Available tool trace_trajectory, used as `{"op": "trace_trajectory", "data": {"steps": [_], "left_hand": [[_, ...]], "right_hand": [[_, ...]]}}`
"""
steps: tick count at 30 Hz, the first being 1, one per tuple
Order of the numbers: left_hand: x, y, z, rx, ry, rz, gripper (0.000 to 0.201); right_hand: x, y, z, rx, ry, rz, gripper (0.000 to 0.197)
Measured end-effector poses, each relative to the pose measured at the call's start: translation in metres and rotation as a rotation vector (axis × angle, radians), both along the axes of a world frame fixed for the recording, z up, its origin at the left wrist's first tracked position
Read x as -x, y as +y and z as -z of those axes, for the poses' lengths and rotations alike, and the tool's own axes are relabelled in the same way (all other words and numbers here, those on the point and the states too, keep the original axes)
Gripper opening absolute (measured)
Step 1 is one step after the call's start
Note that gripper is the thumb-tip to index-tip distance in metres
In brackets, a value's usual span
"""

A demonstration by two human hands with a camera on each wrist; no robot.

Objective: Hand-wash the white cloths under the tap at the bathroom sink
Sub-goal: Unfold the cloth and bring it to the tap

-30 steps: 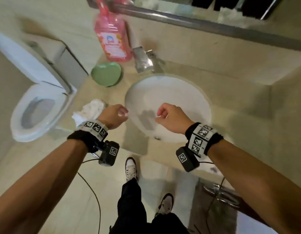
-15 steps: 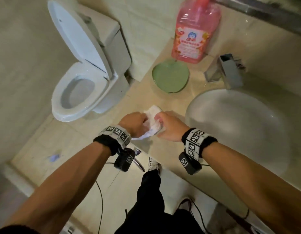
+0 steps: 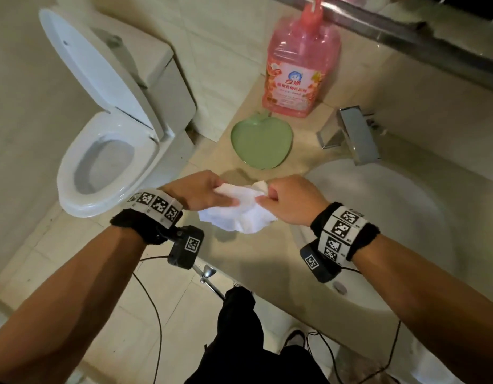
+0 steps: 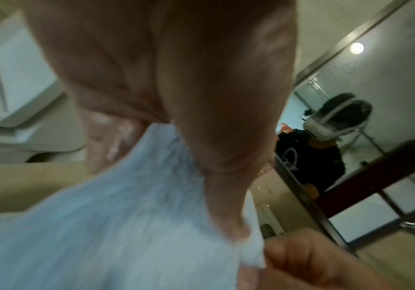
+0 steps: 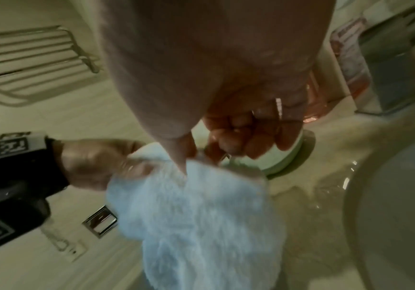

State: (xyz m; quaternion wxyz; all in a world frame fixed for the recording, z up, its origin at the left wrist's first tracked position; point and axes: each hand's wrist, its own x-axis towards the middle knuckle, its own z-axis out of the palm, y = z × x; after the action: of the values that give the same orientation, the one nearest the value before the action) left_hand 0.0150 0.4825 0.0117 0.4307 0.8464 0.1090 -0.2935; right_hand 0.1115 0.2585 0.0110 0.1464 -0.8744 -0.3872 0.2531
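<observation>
A crumpled white cloth (image 3: 241, 212) hangs between both hands above the beige counter, left of the white sink basin (image 3: 383, 217). My left hand (image 3: 209, 194) pinches its left edge and my right hand (image 3: 278, 199) pinches its right edge with curled fingers. The chrome tap (image 3: 353, 134) stands behind the basin, with no water showing. The left wrist view has the cloth (image 4: 126, 215) under the thumb. From the right wrist, the cloth (image 5: 201, 215) droops below the pinching fingers.
A pink soap bottle (image 3: 300, 65) and a green apple-shaped dish (image 3: 260, 141) stand on the counter behind the hands. A white toilet (image 3: 107, 139) with its lid up is at the left. The counter (image 5: 300, 196) near the basin looks wet.
The empty hands left the basin, moved left to the cloth on the counter, took hold of it together, and now hold it lifted and spread a little wider.
</observation>
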Motion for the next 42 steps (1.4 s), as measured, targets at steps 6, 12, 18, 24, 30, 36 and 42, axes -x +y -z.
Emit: {"op": "trace_trajectory", "data": {"steps": [6, 12, 18, 24, 30, 36, 42], "left_hand": [[-0.029, -0.011, -0.012, 0.324, -0.097, -0.401, 0.045], [-0.052, -0.026, -0.010, 0.356, -0.128, -0.664, 0.040], [-0.031, -0.017, 0.010, 0.669, 0.096, -0.441, 0.043], [-0.046, -0.037, 0.050, 0.066, -0.015, -0.329, 0.036], [-0.060, -0.039, 0.067, 0.170, 0.012, -0.538, 0.038], [-0.067, -0.032, 0.074, 0.248, 0.098, -0.634, 0.039], [-0.068, -0.028, 0.076, 0.377, 0.146, -0.657, 0.041]], "right_hand": [[0.001, 0.009, -0.021, -0.298, 0.006, -0.077, 0.042], [0.000, 0.020, -0.033, -0.628, 0.319, 0.133, 0.029], [-0.036, 0.030, -0.028, -0.794, 0.510, 0.635, 0.030], [-0.063, 0.043, 0.023, -0.437, 0.348, 0.655, 0.033], [-0.079, 0.061, 0.053, -0.407, 0.195, 0.510, 0.024], [-0.086, 0.071, 0.072, -0.268, 0.075, 0.368, 0.022], [-0.085, 0.069, 0.076, -0.281, -0.036, 0.369, 0.019]]}}
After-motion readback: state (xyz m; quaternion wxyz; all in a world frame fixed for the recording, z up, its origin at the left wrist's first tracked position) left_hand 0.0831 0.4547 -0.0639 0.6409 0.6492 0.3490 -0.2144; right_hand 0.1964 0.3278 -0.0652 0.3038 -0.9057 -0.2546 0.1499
